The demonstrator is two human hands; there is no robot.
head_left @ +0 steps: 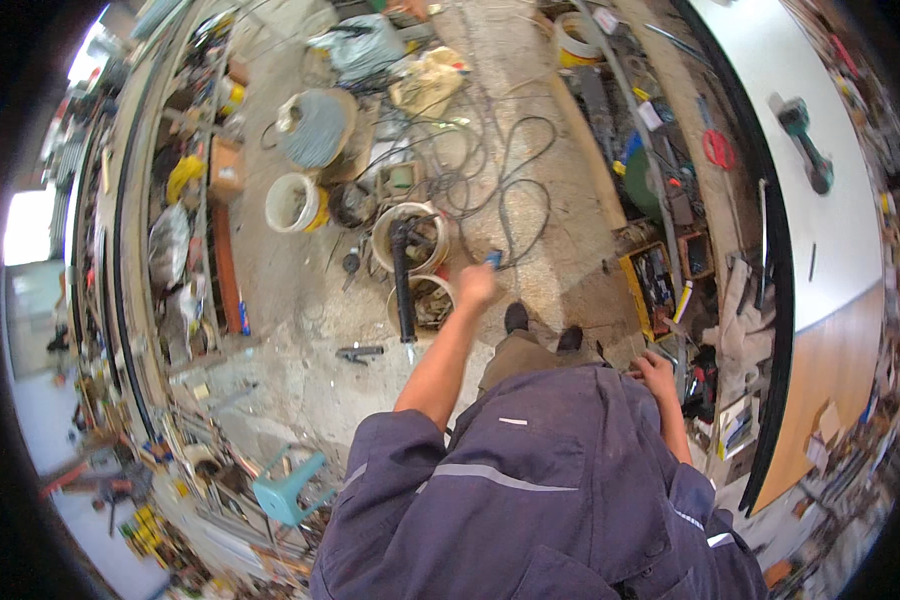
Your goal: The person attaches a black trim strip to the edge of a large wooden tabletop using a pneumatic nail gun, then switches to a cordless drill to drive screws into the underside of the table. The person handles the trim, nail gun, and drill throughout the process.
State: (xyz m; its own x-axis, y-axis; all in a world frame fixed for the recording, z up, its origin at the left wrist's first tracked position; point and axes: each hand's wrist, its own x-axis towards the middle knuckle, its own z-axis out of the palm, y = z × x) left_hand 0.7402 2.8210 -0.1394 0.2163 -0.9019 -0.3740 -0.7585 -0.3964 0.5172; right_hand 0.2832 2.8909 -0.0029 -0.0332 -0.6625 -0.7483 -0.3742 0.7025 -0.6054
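My left hand [477,286] reaches out over the floor, its fingers closed round a small blue object [494,258]. Only one end of that object pokes out, and its kind is unclear. A dark cable [548,205] lies in loops just beyond it. Left of this hand stand a white bucket [379,245] of scrap and a second scrap-filled bucket [436,305], with a black pipe [401,285] leaning across them. My right hand [656,372] hangs by my right side near the low shelf, fingers loosely bent and apart, with nothing visible in it.
A white and yellow bucket [295,203] and a large cable spool [315,128] stand farther left. Cluttered shelves flank both sides. At right, a green and black power tool [805,143] lies on a white tabletop [838,240]. A turquoise stool [288,490] is at lower left.
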